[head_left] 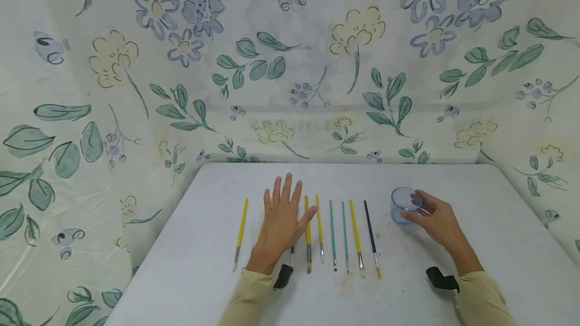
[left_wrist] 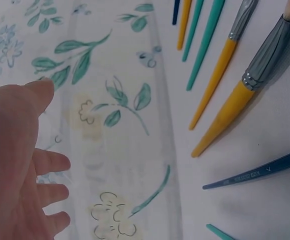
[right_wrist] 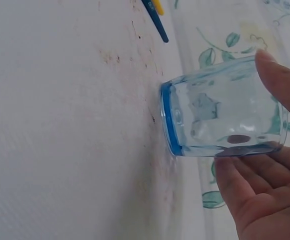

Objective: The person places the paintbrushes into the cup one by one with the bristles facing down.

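A row of paintbrushes lies on the table, with a yellow one (head_left: 241, 233) at the left end and a navy one (head_left: 371, 235) at the right. My left hand (head_left: 281, 223) is spread flat above the row's left part, fingers straight, partly hiding several brushes. In the left wrist view its thumb and fingers (left_wrist: 52, 192) stretch out holding nothing, with a blue-handled brush (left_wrist: 250, 172) beside it. On the right, my right hand (head_left: 435, 218) grips a clear bluish glass (head_left: 401, 210) by its side, thumb on one side and fingers on the other. The glass stands upright, its blue base (right_wrist: 170, 120) close to the tabletop.
The white table (head_left: 190, 265) has small brownish stains near the glass. Floral sheeting (head_left: 290, 79) hangs behind the table and along both sides. Black wrist devices (head_left: 441, 280) are strapped by both sleeves.
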{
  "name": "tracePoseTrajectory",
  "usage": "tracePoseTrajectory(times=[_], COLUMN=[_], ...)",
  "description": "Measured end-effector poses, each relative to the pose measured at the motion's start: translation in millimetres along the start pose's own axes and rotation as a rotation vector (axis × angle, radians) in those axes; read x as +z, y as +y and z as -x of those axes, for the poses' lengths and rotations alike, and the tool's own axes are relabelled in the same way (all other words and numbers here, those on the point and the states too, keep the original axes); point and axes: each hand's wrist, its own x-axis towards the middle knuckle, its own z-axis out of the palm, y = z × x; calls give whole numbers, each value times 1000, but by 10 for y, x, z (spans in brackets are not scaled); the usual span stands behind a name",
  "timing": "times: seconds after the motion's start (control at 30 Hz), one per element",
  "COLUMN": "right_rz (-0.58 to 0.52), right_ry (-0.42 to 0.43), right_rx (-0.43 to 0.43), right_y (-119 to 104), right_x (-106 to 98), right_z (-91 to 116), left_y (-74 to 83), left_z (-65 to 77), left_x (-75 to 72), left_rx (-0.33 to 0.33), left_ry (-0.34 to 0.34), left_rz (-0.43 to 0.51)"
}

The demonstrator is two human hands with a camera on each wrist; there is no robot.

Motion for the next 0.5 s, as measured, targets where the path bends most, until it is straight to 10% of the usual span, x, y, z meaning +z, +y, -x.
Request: tracePoseTrajectory(times=[0.3, 0.5], right_rz=[-27, -36], right_ry=[42, 57], right_rx=[-10, -7], right_y=[22, 40], right_x=[37, 89], right_z=[-9, -10], left_y=[-137, -376], left_z=[-8, 8], left_x=[-99, -223], left_rx=[-3, -120], left_ry=[44, 47], left_rz=[110, 219])
